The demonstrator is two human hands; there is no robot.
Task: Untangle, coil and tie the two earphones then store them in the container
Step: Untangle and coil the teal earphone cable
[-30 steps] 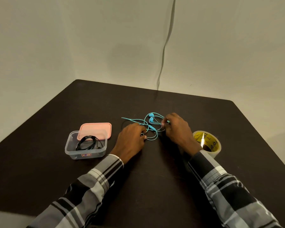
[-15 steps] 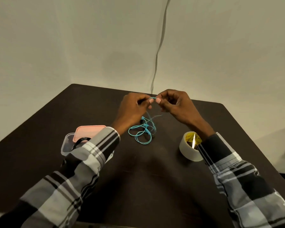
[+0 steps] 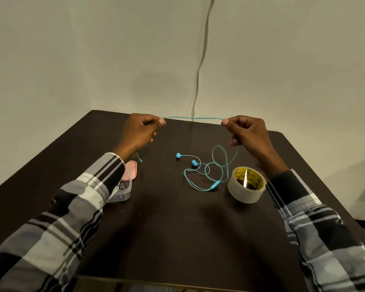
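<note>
A black earphone cord already lies in the clear plastic container (image 3: 122, 191) (pink lid (image 3: 130, 170) leaning on it); the thin turquoise earphone cable (image 3: 191, 118) is being untangled, stretched taut between left hand (image 3: 139, 131) and right hand (image 3: 246, 131), each pinching it, buds and loops on the dark table (image 3: 177, 239); coiling, tying, storing remain; a roll of tape (image 3: 247, 184) sits beside the loops
</note>
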